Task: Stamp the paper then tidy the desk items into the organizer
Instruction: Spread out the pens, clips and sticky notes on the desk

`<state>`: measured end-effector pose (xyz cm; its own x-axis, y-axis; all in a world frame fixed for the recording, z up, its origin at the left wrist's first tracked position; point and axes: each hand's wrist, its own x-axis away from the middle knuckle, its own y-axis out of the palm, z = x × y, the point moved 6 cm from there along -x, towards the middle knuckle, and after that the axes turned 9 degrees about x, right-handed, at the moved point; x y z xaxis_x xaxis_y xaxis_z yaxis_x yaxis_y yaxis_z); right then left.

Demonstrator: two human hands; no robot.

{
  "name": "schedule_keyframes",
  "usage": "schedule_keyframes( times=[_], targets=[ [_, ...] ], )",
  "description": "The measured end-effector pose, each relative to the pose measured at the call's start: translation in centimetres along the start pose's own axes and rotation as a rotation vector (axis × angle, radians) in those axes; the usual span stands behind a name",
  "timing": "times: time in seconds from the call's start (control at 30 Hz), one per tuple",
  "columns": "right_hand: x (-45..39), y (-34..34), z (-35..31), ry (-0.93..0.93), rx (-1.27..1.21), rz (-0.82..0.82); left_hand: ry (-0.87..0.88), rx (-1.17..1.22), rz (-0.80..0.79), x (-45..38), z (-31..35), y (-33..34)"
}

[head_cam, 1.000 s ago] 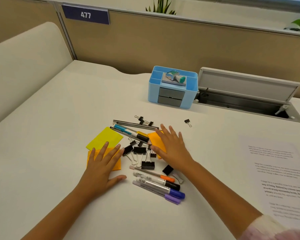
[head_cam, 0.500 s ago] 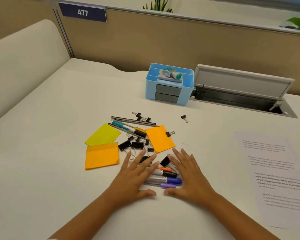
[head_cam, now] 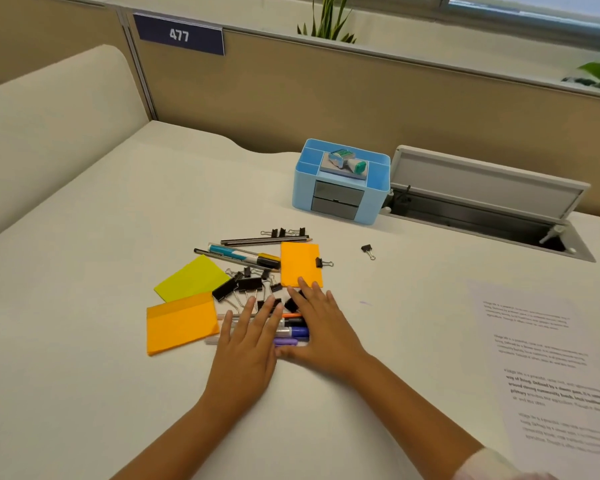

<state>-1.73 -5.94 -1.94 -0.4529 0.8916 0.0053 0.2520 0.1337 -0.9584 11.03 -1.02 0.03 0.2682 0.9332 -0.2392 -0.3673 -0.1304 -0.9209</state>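
Blue organizer (head_cam: 340, 194) at the back of the surface (head_cam: 84, 341), stamp (head_cam: 345, 162) lying on top. Printed paper (head_cam: 548, 358) far right. Left hand (head_cam: 248, 344) and right hand (head_cam: 321, 329) flat, fingers spread, grip on nothing, bracketing the markers (head_cam: 293, 332) beside binder clips (head_cam: 246, 285).

hands (head_cam: 284, 341): bare | forearms: bare | right sleeve (head_cam: 489, 465): pale pink

My left hand (head_cam: 248, 344) and right hand (head_cam: 321, 327) lay flat, fingers spread, over the markers (head_cam: 291, 332) by the binder clips (head_cam: 246, 287). Orange pad (head_cam: 181, 322) sat left; blue organizer (head_cam: 340, 185) farther back, paper (head_cam: 551, 368) right.
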Motion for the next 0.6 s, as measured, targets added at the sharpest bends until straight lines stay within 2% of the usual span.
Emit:
schedule_keyframes(
  times=[0.13, 0.2, 0.33, 0.4, 0.47, 0.6],
  targets=[
    [-1.3, -0.3, 0.3, -0.057, -0.107, -0.044, -0.116, -0.024, -0.001, -0.2, -0.8, 0.1],
    [-1.9, -1.2, 1.8, -0.030, -0.144, 0.002, -0.162, -0.046, -0.032, -0.6, -1.3, 0.2],
    [-3.2, -3.7, 8.1, 0.247, -0.072, 0.182, -0.190, -0.086, -0.057, -1.5, -3.1, 0.1],
    [-4.0, -4.3, 11.2, 0.411, -0.018, 0.176, -0.186, -0.082, -0.054, -1.9, -3.5, -0.2],
    [-4.9, -4.3, 13.2, 0.503, -0.020, 0.135, -0.064, -0.082, -0.082, -2.2, -2.6, 0.0],
    [-7.5, -3.3, 12.3, 0.442, 0.048, 0.086, 0.469, -0.144, -0.206, -1.9, 1.0, 1.3]
  ],
)
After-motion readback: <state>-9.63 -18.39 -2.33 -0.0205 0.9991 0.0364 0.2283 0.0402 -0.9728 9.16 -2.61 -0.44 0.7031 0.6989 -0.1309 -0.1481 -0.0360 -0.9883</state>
